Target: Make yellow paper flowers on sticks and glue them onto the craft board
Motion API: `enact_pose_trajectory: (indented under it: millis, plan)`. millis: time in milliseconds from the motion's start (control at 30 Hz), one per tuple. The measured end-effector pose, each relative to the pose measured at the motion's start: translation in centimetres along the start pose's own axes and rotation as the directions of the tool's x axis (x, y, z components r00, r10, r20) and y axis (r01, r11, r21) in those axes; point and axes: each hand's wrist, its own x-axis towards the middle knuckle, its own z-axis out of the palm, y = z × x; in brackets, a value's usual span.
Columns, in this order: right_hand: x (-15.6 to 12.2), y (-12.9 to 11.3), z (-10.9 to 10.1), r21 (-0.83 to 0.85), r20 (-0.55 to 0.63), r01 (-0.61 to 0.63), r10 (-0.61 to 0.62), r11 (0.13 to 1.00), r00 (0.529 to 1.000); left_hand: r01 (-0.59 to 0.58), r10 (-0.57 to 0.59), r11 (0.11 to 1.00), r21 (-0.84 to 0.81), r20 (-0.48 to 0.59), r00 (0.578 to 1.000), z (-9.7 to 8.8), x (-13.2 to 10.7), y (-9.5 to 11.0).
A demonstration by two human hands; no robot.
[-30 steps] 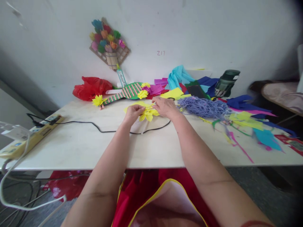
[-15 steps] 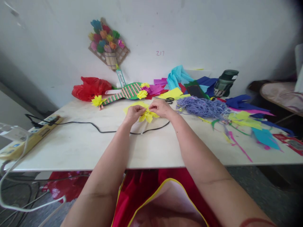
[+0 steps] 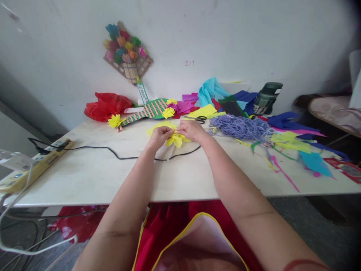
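Note:
A yellow paper flower [image 3: 176, 140] with petals spread downward is pinched between my two hands above the table. My left hand [image 3: 161, 136] closes thumb and finger on its left side. Closed on the right side of its middle is my right hand [image 3: 192, 130], its fingertips close to the left ones. The flower's centre is partly hidden by my fingers. Behind my left hand lies a sheet of yellow crepe paper [image 3: 152, 128]. Black-handled scissors [image 3: 200, 119] rest just beyond my right hand.
A green lute-shaped craft [image 3: 153, 109] with paper flowers lies at the back. To the right are a purple yarn bundle [image 3: 239, 127], coloured paper and a dark bottle [image 3: 267, 98]. A black cable [image 3: 113, 151] runs from a power strip [image 3: 36, 165] across the table [image 3: 84, 180].
My right hand's fingers have shifted slightly left, nearer to my left fingertips. Both hands keep hold of the flower. The view has moved a little.

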Motion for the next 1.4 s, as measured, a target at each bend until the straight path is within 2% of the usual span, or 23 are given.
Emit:
enact_pose_trajectory:
  millis: [133, 333, 600, 933, 1067, 1233, 1400]
  plan:
    - [-0.1, -0.4, -0.1, -0.049, -0.005, 0.028, -0.028, 0.998, 1.0, 0.107, -0.098, 0.983, -0.15, 0.065, 0.993, -0.2, 0.0, -0.3]
    - [-0.2, -0.8, -0.2, -0.058, -0.03, 0.095, -0.097, 0.994, 0.995, 0.248, -0.214, 0.911, -0.329, 0.137, 0.967, -0.4, -0.1, -0.3]
    - [-0.3, -0.9, -0.5, -0.071, -0.024, 0.121, -0.123, 0.99, 0.992, 0.3, -0.253, 0.891, -0.341, 0.175, 0.951, -0.5, -0.2, -0.2]
    - [-0.2, -0.8, -0.7, -0.089, 0.033, 0.052, -0.049, 0.995, 0.998, 0.181, -0.163, 0.97, -0.159, 0.124, 0.979, -0.4, -0.1, -0.2]
    - [-0.2, -0.6, -0.7, -0.037, 0.069, 0.017, -0.015, 0.999, 0.997, 0.145, -0.137, 0.984, -0.104, 0.079, 0.987, -0.2, -0.1, -0.1]
    - [-0.1, -0.1, -0.4, 0.047, 0.084, 0.0, -0.004, 0.999, 0.996, 0.04, -0.041, 0.999, 0.023, 0.038, 0.998, -0.1, 0.1, -0.4]
    - [0.0, 0.0, -0.4, 0.018, 0.089, -0.007, 0.005, 1.0, 0.996, -0.055, 0.056, 0.991, 0.121, -0.007, 0.998, 0.1, 0.3, -0.5]
